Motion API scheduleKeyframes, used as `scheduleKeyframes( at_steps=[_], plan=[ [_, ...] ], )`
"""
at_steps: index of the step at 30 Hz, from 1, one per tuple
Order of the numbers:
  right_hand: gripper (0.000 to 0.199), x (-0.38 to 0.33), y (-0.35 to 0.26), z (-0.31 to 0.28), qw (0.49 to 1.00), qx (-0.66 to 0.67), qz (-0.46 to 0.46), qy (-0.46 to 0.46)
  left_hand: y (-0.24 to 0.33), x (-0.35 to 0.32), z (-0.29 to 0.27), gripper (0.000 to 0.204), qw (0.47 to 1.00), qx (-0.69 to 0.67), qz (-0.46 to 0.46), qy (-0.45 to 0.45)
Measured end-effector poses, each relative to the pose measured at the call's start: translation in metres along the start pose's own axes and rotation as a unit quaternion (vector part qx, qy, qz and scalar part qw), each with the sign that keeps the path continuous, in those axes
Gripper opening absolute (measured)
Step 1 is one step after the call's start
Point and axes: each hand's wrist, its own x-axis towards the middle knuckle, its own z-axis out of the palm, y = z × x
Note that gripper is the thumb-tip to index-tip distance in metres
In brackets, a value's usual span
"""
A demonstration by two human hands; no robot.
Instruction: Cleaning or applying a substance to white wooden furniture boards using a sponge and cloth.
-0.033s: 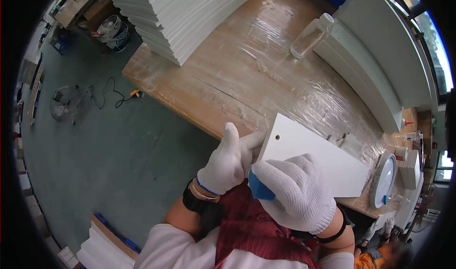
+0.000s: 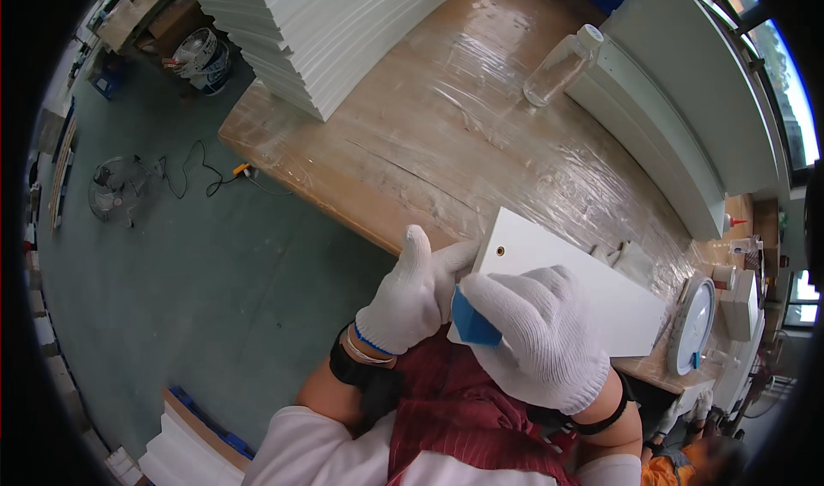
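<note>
A flat white board (image 2: 625,314) with a brass-rimmed hole (image 2: 500,251) near its left end lies at the near edge of the film-covered table. My left hand (image 2: 412,293), in a white knit glove, rests its outstretched fingers against the board's left end, its thumb sticking up apart. Closed round a blue block (image 2: 474,321), my right hand (image 2: 545,336), gloved alike, is over the board's near left part. The block's far side and the board under this hand are hidden.
A tall stack of white panels (image 2: 343,39) stands on the table (image 2: 412,142) at the far left. Further right are a clear bottle (image 2: 558,67), long white panels (image 2: 652,117), a crumpled cloth (image 2: 635,263) and a round white lid (image 2: 697,325). Another person's orange clothing (image 2: 665,469) shows lower right.
My right hand and the blue block have shifted slightly up and to the right over the board. The left hand has hardly moved.
</note>
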Motion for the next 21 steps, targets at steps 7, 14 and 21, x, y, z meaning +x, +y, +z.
scheduleKeyframes(
  at_steps=[7,14,21],
  plan=[
    [0.043,0.032,0.066,-0.010,0.951,-0.073,0.148,0.261,-0.008,0.005,-0.021,0.097,0.998,0.061,-0.002,0.005],
    [0.051,0.024,0.050,-0.005,0.963,0.026,0.182,0.195,0.000,0.010,-0.011,0.086,0.995,0.085,-0.008,0.054],
    [0.045,0.002,0.057,-0.009,0.921,-0.057,0.221,0.316,0.004,0.010,0.007,0.069,0.971,0.199,-0.039,0.126]
  ],
)
